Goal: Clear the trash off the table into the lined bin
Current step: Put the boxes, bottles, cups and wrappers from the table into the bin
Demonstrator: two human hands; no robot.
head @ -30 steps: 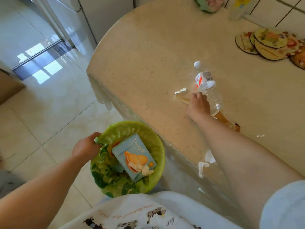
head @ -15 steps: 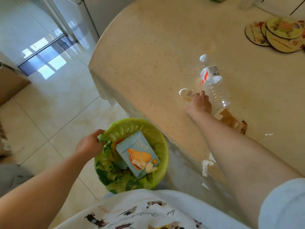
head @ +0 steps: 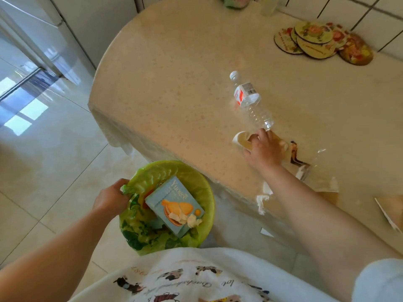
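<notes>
Meanwhile the left hand (head: 111, 198) pinches the bin (head: 205, 192) liner's rim (keeping it open, likely), while the right hand (head: 261, 149) curls around a paper cup (head: 241, 139) beside the bottle (head: 253, 103).

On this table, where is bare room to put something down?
Bare: the wide stretch left of the bottle, up to the table edge. Crowded: around the right hand and behind it, where wrappers lie, and the coasters corner.
</notes>
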